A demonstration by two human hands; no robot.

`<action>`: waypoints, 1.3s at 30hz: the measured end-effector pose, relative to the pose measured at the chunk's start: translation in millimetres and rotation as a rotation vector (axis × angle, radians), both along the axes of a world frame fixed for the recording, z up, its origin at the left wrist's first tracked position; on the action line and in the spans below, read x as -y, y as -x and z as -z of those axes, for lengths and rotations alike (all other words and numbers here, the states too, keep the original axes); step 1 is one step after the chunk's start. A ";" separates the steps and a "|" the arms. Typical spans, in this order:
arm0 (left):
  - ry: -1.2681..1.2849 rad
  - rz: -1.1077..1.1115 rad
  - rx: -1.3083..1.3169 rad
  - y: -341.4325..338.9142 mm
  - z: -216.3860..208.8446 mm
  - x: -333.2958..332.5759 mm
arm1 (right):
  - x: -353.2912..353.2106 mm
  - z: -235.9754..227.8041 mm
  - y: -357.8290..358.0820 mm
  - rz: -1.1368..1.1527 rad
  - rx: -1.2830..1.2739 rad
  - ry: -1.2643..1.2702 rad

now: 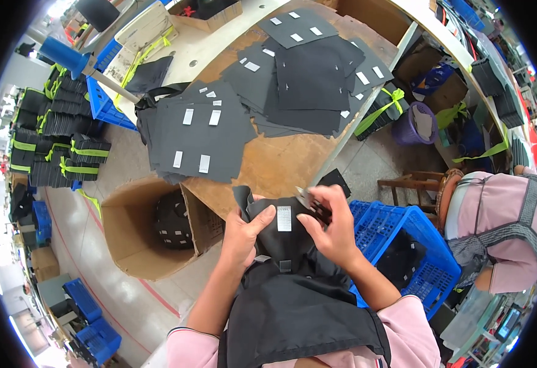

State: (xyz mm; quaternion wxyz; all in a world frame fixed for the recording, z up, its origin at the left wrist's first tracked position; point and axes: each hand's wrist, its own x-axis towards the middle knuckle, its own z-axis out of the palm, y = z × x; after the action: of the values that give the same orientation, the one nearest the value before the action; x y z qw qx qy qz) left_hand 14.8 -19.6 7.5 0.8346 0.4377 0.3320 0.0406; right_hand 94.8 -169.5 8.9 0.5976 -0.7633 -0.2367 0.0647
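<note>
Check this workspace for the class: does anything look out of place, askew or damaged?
The dark sheets on the table look askew: they overlap at differing angles, corners jutting out, unlike the tied bundles at left.

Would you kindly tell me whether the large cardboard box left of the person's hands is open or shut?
The cardboard box is open: nothing covers its top, and dark pieces show inside.

Way through: bare brown tabletop strip (284, 161), just beyond left hand (243, 236) and right hand (331, 224). Gap between hands: filled by black piece (274, 242) plus snips (304, 196). Blocking: panel pile (311, 83) far, panel stack (196, 138) left, open carton (120, 230) near left, blue crate (371, 222) near right.
</note>
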 end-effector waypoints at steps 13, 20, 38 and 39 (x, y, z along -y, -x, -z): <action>-0.408 0.057 0.043 -1.4 -5.7 5.7 | 8.4 -2.1 -7.7 -0.157 0.535 0.233; -0.374 0.083 0.024 -1.5 1.0 0.1 | 6.6 6.1 -4.1 -0.090 0.385 0.124; -1.835 -0.402 -0.236 -45.9 30.9 -161.9 | -22.7 55.1 -165.7 0.140 0.426 0.442; -1.894 -0.210 -0.268 -43.8 36.2 -145.6 | -26.3 62.9 -174.7 0.135 0.456 0.514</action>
State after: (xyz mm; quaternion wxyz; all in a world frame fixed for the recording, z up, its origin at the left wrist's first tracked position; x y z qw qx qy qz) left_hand 58.6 126.0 -28.7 0.0824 0.8990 0.2916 0.3161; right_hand 269.5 -143.2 -54.0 0.3204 -0.8977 -0.2890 -0.0897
